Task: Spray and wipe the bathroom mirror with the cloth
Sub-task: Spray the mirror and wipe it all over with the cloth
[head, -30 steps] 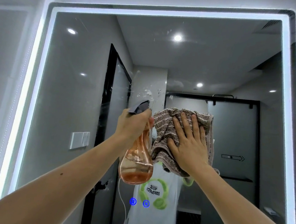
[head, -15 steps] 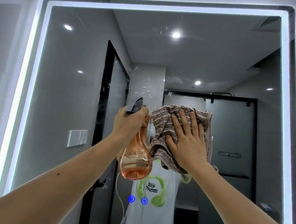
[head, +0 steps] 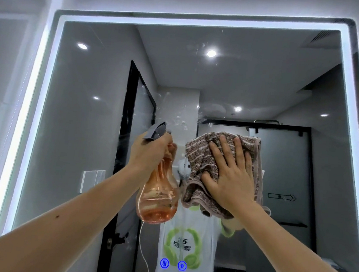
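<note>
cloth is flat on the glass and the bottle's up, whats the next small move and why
Probably sweep the right hand and brown cloth up and to the left across the mirror. Droplets and streaks sit on the glass just above the cloth, near the orange spray bottle in the left hand.

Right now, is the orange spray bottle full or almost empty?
Almost empty: the spray bottle in the left hand shows liquid only near its bottom.

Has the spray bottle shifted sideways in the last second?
Yes. The spray bottle in the left hand moved left: its base was directly above the left blue touch icon and now hangs left of it.
</note>
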The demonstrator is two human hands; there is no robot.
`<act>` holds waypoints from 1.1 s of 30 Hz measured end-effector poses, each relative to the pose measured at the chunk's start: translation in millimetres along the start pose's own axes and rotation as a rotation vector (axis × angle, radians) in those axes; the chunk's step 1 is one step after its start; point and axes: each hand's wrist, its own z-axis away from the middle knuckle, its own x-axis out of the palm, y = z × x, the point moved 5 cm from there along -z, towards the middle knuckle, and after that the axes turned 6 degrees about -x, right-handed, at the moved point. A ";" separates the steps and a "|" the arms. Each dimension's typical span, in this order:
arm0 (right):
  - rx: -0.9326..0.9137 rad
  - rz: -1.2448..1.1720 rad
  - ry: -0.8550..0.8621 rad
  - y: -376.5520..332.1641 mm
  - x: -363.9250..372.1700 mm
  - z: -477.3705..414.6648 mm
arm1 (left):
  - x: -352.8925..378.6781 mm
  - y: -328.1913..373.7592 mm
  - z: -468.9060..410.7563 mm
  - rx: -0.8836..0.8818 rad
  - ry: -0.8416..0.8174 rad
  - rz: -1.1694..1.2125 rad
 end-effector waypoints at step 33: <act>-0.161 0.163 -0.053 -145.0 9.9 -162.7 | -144.3 37.9 -56.1 0.135 0.130 0.052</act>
